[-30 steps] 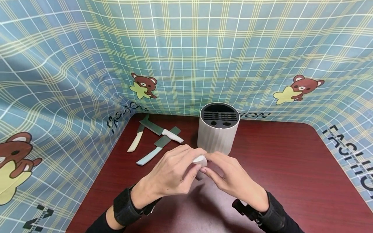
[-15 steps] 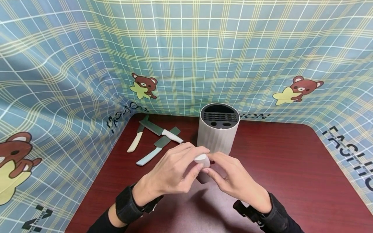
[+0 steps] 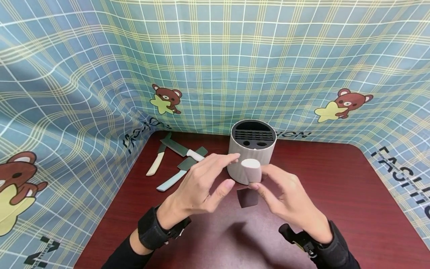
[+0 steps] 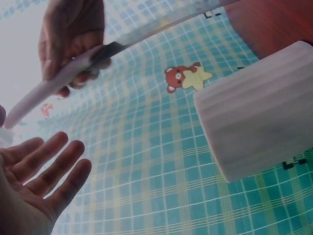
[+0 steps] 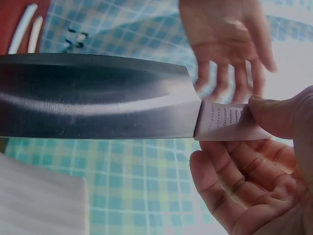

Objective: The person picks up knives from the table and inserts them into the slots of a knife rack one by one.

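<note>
Trainee: State the position of the knife (image 3: 252, 172).
Instructor: Raised above the tabletop (image 3: 329, 179), in front of the block (image 3: 266, 156); in the head view, the handle end is uppermost and the blade shows below it.
Trainee: State of each hand?
Instructor: The right hand (image 3: 291, 196) is clamped on the handle, thumb against fingers. The left hand (image 3: 201, 185) is just beside the handle, with thumb and fingers apart.
Trainee: Remaining items?
Instructor: The cream knife (image 3: 156, 164), blue knife (image 3: 172, 181) and white knife (image 3: 176, 147) lie left of the block. The white knife crosses the blades of the other two.
</note>
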Motion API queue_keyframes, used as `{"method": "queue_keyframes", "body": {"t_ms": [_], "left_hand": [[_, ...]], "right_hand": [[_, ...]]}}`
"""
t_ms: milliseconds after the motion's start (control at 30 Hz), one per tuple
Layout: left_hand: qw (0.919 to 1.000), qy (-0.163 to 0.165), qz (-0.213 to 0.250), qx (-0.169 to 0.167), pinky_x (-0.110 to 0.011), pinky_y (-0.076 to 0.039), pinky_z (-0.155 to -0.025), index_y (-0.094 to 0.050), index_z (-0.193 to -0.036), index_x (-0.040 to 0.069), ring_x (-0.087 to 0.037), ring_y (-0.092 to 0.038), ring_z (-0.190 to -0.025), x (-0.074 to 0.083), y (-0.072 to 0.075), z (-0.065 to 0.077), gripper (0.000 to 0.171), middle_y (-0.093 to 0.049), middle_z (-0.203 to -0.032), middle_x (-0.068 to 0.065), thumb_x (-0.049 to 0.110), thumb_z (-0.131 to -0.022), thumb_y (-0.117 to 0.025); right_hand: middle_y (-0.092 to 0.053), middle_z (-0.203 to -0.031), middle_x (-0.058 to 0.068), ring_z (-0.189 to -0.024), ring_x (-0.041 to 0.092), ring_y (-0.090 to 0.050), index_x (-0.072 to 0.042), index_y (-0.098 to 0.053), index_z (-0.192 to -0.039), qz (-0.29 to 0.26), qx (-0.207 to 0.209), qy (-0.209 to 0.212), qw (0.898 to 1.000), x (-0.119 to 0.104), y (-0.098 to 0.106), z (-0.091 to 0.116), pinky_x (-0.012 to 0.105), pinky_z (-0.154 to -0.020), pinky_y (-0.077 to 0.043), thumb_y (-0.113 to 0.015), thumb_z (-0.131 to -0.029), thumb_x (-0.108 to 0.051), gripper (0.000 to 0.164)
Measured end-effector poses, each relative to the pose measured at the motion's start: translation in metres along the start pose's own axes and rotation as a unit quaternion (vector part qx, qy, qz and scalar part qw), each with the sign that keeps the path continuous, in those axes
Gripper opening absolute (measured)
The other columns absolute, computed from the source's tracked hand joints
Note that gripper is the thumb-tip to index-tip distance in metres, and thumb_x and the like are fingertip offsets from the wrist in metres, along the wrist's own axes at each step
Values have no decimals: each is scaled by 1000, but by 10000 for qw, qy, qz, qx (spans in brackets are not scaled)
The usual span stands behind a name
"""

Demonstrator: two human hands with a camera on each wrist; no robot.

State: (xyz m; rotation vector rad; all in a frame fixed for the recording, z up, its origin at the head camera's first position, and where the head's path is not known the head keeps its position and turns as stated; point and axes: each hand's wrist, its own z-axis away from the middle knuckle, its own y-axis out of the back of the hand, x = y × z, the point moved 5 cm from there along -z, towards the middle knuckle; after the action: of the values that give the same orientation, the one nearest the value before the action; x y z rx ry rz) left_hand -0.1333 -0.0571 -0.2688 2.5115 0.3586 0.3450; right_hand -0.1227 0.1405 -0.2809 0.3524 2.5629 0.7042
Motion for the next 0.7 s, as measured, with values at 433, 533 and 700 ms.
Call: {"method": "queue_keyframes", "body": {"t_ms": [433,533,700], "left_hand": [[9949,989,-186,-80,-34,-50,-103,-59,-136,5,-19,-62,-117,-56,-22,5,45,-67,-126,-8,34,-103,-49],[9926,1177,-270,-143,-36,-48,-108,-58,-137,4,-20,-60,-123,-68,-29,6,45,-65,-131,-8,31,-101,-53],[9874,1475,-459,-336,-39,-48,-109,-58,-138,5,-21,-59,-126,-86,-42,3,47,-64,-133,-8,33,-100,-56]], "right_hand": [[-70,-95,-10,-81,-3,-66,5,-68,-110,-34,892,-572,9944,14,60,-24,8,-77,-52,-71,-82,14,29],[-71,-102,-14,-83,-3,-70,10,-66,-112,-77,1058,-697,9919,17,69,-29,9,-78,-54,-68,-81,18,32],[-71,-104,-6,-81,0,-70,17,-62,-112,-392,1344,-678,9878,23,81,-35,12,-78,-56,-66,-86,16,26]]}}
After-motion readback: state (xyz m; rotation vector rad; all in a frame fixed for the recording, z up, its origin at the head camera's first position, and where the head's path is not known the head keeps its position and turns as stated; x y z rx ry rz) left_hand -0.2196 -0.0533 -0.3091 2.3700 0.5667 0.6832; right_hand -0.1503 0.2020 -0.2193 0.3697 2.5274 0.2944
